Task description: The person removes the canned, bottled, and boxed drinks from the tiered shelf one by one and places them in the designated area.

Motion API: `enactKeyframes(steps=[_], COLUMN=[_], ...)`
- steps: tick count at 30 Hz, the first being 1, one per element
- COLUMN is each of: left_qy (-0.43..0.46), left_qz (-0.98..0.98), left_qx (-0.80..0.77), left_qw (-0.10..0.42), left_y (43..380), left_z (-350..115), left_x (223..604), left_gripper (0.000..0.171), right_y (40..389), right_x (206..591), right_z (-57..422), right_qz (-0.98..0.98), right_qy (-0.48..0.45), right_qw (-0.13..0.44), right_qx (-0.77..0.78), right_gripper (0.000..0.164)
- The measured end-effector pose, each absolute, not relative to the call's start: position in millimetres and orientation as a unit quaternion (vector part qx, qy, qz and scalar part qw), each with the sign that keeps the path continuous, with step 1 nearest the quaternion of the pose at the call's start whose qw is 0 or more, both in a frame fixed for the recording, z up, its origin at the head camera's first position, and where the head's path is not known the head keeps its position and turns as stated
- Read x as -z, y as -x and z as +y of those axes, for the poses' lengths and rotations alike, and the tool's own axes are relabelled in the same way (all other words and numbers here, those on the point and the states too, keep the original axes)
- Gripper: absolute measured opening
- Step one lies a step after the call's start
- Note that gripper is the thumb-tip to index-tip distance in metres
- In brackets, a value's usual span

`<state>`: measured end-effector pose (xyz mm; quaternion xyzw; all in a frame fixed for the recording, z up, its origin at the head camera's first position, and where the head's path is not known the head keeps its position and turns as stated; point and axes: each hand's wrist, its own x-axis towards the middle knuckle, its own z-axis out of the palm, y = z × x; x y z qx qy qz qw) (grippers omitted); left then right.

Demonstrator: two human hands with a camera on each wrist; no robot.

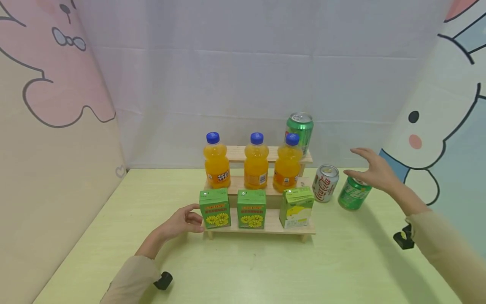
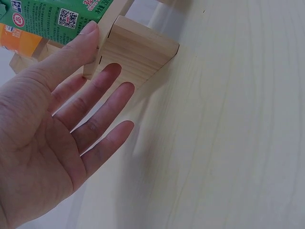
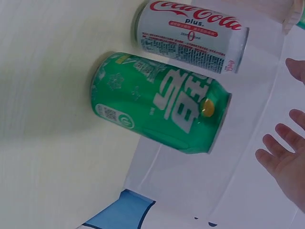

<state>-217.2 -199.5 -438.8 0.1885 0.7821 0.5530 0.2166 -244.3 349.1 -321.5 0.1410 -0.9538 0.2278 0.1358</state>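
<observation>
My left hand (image 1: 180,221) is at the left end of a three-tier wooden shelf (image 1: 271,227), its fingers relaxed. In the left wrist view its thumb overlaps a green drink carton (image 2: 52,21) near the shelf's side board (image 2: 138,45). On the right, my right hand (image 1: 376,171) hovers above a green soda can (image 1: 354,195), thumb and fingers spread apart with nothing between them. That can stands upright on the table, and the right wrist view shows its printed side. Beside it is a white Coca-Cola can (image 1: 325,184), standing left of it.
On the bottom tier stand another green carton (image 1: 252,211) and a yellow-green carton (image 1: 297,209). Three orange drink bottles (image 1: 256,164) with blue caps line the middle tier. One green can (image 1: 301,126) stands at the top tier's right end. A pale curtain (image 1: 212,76) hangs behind.
</observation>
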Motion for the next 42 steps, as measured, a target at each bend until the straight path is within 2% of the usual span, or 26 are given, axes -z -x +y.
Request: enactKeyframes(steps=[12,27,42], left_qy=[-0.194,-0.189,-0.181], left_qz=[0.777,0.783,0.786], left_qx=[-0.556,-0.551,-0.547], left_qw=[0.221,0.218,0.222], left_y=[218.7,217.4,219.4], left_z=[-200.3,-199.6,-199.4], left_x=[440.8,438.8,439.1], left_gripper=[0.075,0.075,0.074], right_y=[251.5,262.7,281.4], right_x=[286.6,253.2,239.4], right_z=[313.6,279.2,249.3], right_qz=[-0.948,-0.915,-0.891], right_qy=[-0.164,-0.234,-0.272], right_qw=[0.146,0.196,0.204], right_qx=[-0.229,-0.264,-0.301], right_gripper=[0.073,0.071,0.071])
